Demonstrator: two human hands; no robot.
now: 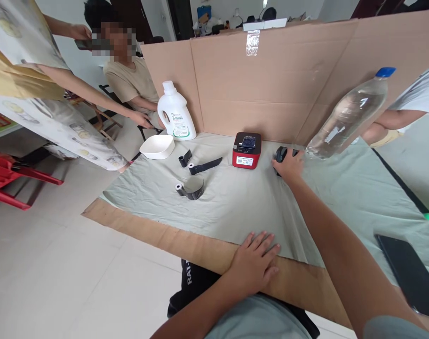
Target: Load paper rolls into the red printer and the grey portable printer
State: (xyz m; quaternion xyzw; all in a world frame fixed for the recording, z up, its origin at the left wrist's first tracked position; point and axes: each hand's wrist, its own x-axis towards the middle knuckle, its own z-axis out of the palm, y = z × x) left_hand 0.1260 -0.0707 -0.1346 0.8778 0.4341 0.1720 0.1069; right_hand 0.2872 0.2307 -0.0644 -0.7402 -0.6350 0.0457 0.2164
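Right hand (292, 165), fingers grasping a black object (281, 153) (half-hidden), red-black box (247, 150) leftward, left hand (254, 263), fingers released, on near desk (158, 230) edge

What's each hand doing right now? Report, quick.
Left hand: open, fingers spread on the pale green cloth, holding nothing.
Right hand: curled over a small black object; whether it grips cannot be told.

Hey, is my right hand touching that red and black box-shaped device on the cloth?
Apart. The head view shows a strip of pale green cloth between your right hand and the red and black box-shaped device.
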